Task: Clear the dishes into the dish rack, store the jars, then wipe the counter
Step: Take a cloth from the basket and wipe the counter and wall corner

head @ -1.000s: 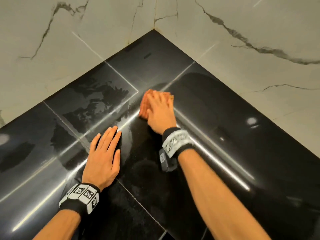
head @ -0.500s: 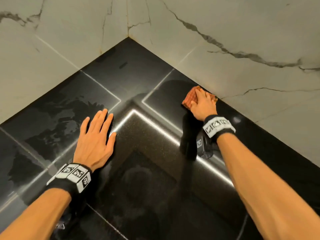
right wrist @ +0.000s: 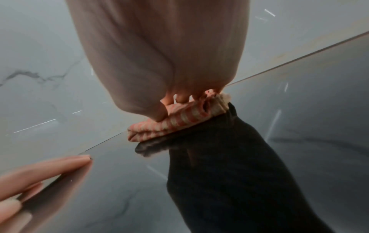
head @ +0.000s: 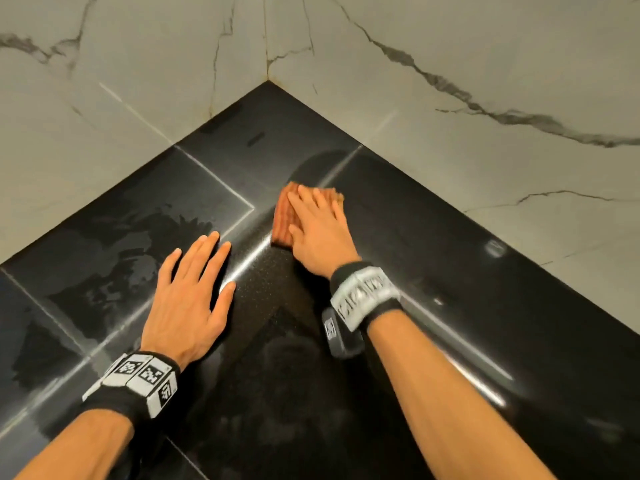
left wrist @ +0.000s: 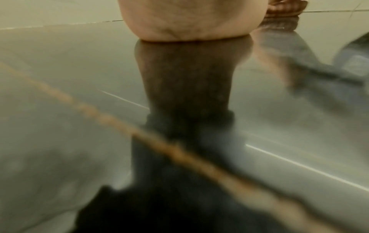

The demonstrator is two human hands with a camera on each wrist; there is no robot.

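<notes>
A folded orange striped cloth (head: 284,216) lies on the glossy black counter (head: 433,244) near its inner corner. My right hand (head: 317,230) presses flat on the cloth with straight fingers. The right wrist view shows the cloth (right wrist: 179,121) squeezed under my palm (right wrist: 159,55). My left hand (head: 187,292) rests flat on the counter, fingers spread, just left of the cloth. In the left wrist view the heel of that hand (left wrist: 189,20) touches the reflective surface, and the cloth (left wrist: 285,7) shows at the top right.
Marble walls (head: 485,81) meet at the far corner and bound the counter on the left and right. Wet streaks (head: 114,244) show on the counter left of my left hand. No dishes or jars are in view.
My right hand slid the cloth from the right wall back toward the left, to the middle of the corner. The left hand stayed flat on the counter.
</notes>
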